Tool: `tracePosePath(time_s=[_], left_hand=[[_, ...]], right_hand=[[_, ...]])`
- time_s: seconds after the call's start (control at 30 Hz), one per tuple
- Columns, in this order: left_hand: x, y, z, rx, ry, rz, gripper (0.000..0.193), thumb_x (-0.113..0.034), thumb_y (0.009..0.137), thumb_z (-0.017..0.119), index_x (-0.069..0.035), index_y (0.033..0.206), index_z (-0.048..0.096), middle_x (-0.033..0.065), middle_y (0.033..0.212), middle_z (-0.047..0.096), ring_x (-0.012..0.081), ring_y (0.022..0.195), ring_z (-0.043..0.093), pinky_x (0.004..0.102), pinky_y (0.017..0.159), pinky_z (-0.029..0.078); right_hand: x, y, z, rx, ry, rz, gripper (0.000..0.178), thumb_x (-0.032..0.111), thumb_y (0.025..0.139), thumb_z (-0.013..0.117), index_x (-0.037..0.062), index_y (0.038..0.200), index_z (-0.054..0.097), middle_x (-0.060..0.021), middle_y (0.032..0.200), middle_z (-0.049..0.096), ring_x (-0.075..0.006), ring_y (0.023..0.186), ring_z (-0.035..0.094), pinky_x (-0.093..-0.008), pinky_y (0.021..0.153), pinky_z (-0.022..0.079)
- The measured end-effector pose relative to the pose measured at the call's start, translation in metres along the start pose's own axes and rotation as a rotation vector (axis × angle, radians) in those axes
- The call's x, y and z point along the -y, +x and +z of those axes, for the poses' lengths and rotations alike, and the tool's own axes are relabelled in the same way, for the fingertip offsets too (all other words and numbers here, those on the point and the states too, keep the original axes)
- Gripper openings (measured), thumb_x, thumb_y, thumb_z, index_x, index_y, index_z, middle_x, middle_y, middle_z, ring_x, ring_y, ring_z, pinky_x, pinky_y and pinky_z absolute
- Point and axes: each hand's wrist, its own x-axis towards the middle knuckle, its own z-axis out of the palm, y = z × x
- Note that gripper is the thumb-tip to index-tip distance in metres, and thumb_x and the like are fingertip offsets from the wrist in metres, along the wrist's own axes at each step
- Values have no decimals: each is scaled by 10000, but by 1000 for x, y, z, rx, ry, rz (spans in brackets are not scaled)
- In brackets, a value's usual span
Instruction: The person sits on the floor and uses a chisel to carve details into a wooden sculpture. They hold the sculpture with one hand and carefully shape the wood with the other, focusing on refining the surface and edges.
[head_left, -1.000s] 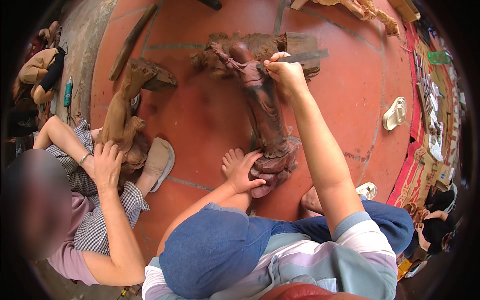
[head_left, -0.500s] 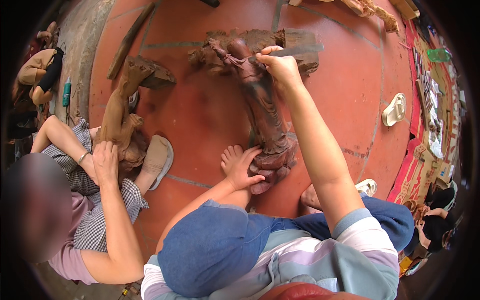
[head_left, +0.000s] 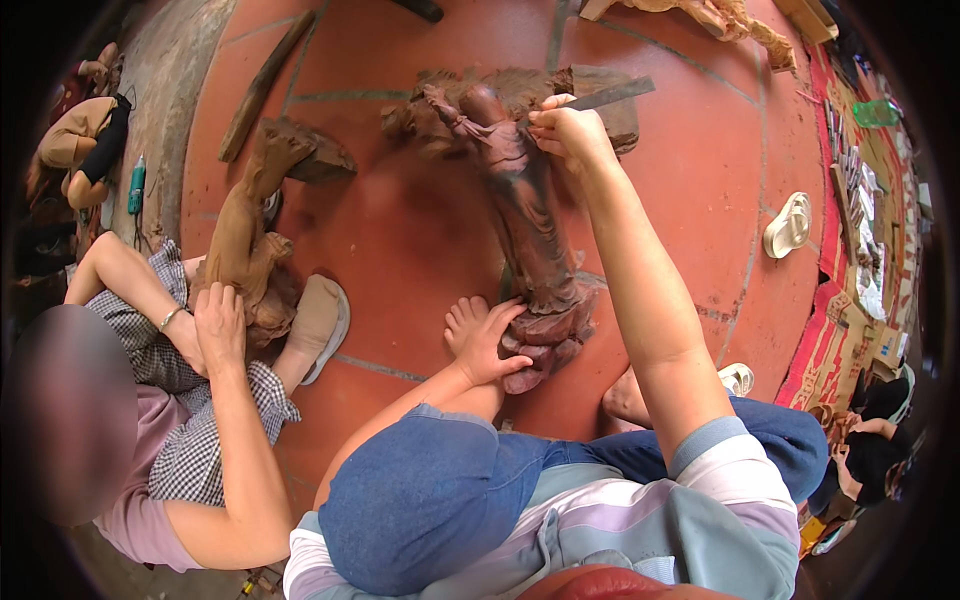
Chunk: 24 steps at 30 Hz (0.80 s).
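Note:
A dark reddish-brown carved wooden statue (head_left: pixel 525 215) of a robed figure lies in front of me, its head end away from me and propped on a rough block of wood (head_left: pixel 612 118). My right hand (head_left: pixel 572 132) is closed at the figure's upper part, beside its shoulder. In its fingers is a flat, dark, narrow strip-like tool (head_left: pixel 622 93), its far end sticking out to the right; its exact kind is unclear. Near my bare foot, my left hand (head_left: pixel 490 345) grips the statue's lumpy base (head_left: pixel 540 345), thumb and fingers spread around its left side.
At left, a person sits with a hand (head_left: pixel 220 318) on a lighter wooden carving (head_left: pixel 240 220). A long wood piece (head_left: pixel 265 85) lies beyond it. A cream sandal (head_left: pixel 788 225) rests right on the red tiles, before a mat (head_left: pixel 825 345) with tools. Another carving (head_left: pixel 720 18) is at the top.
My right hand has shifted slightly right along the statue's shoulder, and the strip tilts more upward at its right end. My left hand stays on the base. The whole view has dipped slightly.

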Motion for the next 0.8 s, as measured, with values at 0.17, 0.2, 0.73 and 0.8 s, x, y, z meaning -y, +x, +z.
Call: tracePosePath(time_s=[0.17,0.2,0.73,0.8], left_hand=[[-7,4,-5,7,86,-6,885,-702,722,664,-72,1330,540,128,1352,557,338,1067,436,471,966,285],[-9,5,-8,11,137,-8,884,-706,718,663,-78,1328,543,119,1351,560,332,1059,434,466,957,283],[-1,4,0,-94,117,-16,829,-776,673,616,-226,1293,599,-17,1322,589,327,979,412,463,860,290],[-4,2,1,-94,153,-22,831,-778,668,617,-230,1292,599,-17,1316,591,330,983,416,462,858,293]], right_hand=[[-8,-2,-2,-41,-33,-40,209,-9,770,728,96,914,619,-16,812,626,-114,655,564,-247,545,432],[-2,-7,-3,-37,33,15,201,4,763,745,95,902,631,-7,809,618,-117,672,565,-260,584,449],[-4,-2,5,21,-213,-147,199,5,786,722,115,905,607,-50,833,657,-153,719,658,-253,584,514],[3,0,-3,20,-58,7,202,12,786,729,111,912,606,-50,834,656,-152,714,658,-242,553,498]])
